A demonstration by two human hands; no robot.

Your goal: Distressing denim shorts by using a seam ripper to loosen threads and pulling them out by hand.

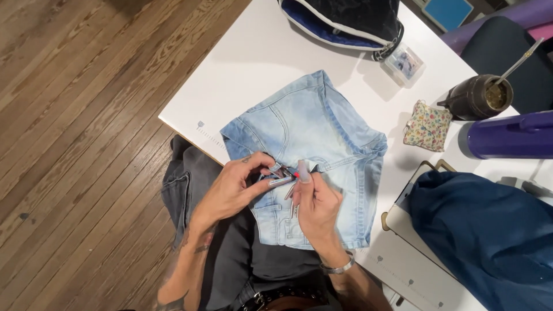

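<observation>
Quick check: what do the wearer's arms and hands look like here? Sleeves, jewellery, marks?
Bare forearms, no sleeves. Left hand has a small tattoo near the thumb base, and more tattoos run along that forearm. Right hand has long nails and a silver bracelet at the wrist.

Both forearms are bare, with no sleeves in sight. The left forearm carries dark tattoo work, and a small mark sits on the back of the left hand (233, 187). A silver bracelet (339, 268) circles the right wrist. Dark grey trousers (199, 201) with a cargo pocket, and a black studded belt (276, 296).
</observation>
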